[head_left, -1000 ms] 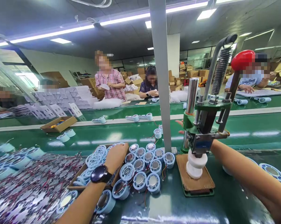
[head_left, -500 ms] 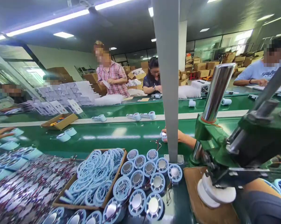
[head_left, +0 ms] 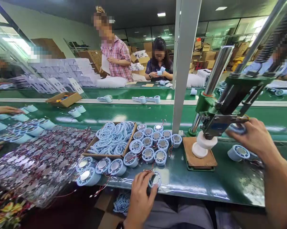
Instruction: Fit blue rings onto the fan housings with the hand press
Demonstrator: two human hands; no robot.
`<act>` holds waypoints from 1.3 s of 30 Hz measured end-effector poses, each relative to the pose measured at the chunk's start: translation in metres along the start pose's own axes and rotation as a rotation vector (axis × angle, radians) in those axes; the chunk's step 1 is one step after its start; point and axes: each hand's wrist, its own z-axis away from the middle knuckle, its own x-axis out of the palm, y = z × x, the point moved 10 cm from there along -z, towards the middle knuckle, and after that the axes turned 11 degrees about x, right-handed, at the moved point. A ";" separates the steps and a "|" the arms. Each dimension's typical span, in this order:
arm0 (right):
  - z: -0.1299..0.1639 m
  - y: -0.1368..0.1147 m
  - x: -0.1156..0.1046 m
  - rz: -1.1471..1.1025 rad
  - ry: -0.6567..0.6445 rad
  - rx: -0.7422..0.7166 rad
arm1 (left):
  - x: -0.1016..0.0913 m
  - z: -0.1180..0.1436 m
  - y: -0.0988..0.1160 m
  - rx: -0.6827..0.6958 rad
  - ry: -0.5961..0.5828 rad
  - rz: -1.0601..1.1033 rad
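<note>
Pale blue round housings (head_left: 148, 153) with silvery centres are seen mid-frame on a dark green bench (head_left: 205, 184); a green press (head_left: 215, 111) stands right, a red-checked shirt (head_left: 118, 57) upper centre.

Single head view, looking forward-down, close over green bench (head_left: 205, 186); conveyor lines beyond.

Both forearms were bare, with no sleeves or gloves; the left hand (head_left: 140, 202) and right hand (head_left: 254, 138) wore no rings; grey trousers (head_left: 181, 214) covered the lap
</note>
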 end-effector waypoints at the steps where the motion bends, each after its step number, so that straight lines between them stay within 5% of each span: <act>1: 0.022 -0.004 -0.010 -0.001 -0.035 -0.060 | 0.003 0.003 0.003 0.013 -0.017 -0.005; 5: 0.136 -0.069 -0.008 -0.163 -0.232 -0.369 | 0.012 0.010 0.004 -0.015 0.009 -0.051; 9: 0.203 -0.151 0.065 -0.213 -0.563 -0.515 | 0.004 0.017 -0.005 -0.080 0.089 0.006; 12: 0.202 -0.181 0.106 -0.196 -0.640 -0.554 | -0.014 0.034 -0.019 -0.184 0.133 0.032; 15: 0.193 -0.184 0.122 -0.182 -0.637 -0.583 | -0.034 0.057 -0.032 -0.337 0.173 0.054; 19: 0.191 -0.174 0.123 -0.071 -0.529 -0.638 | -0.045 0.071 -0.032 -0.440 0.210 0.087; 23: 0.201 -0.169 0.103 -0.120 -0.374 -0.682 | -0.046 0.054 -0.010 -0.276 0.217 0.101; 26: 0.212 -0.161 0.072 -0.357 -0.258 -0.522 | -0.044 0.038 0.012 -0.128 0.179 0.054; 28: 0.224 -0.150 0.063 -0.593 -0.304 -0.298 | -0.044 0.029 0.028 -0.034 0.169 0.020; 34: 0.265 -0.153 0.092 -0.997 -0.813 0.237 | -0.046 0.009 0.065 0.183 0.185 0.054; 39: 0.258 -0.160 0.096 -1.175 -1.140 0.383 | -0.041 -0.007 0.086 0.443 -0.188 0.326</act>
